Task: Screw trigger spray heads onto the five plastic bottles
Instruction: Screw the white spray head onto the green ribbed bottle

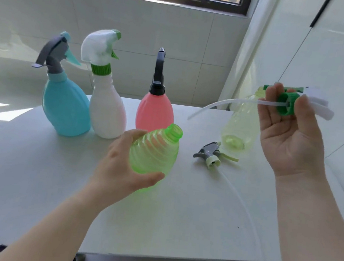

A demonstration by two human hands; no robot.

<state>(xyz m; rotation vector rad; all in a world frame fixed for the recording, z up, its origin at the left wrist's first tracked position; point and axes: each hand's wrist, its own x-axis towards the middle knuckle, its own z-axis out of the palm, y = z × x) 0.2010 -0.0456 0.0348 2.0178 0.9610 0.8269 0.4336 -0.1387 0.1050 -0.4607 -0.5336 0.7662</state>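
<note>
My left hand (120, 167) grips a ribbed green bottle (154, 151), tilted with its open neck pointing up and to the right. My right hand (287, 128) holds a white and green spray head (287, 104) up at the right; its long white tube (221, 106) points left toward the bottle. At the back of the white table (37, 181) stand a blue bottle (65, 104), a white bottle (106, 112) and a pink bottle (155, 112), each with a spray head on. A pale yellow bottle (240, 126) stands open. A grey spray head (212, 154) lies on the table beside it.
The grey head's tube (244, 215) runs across the table to its front edge. A tiled wall and a window are behind the bottles. A white cabinet stands at the right.
</note>
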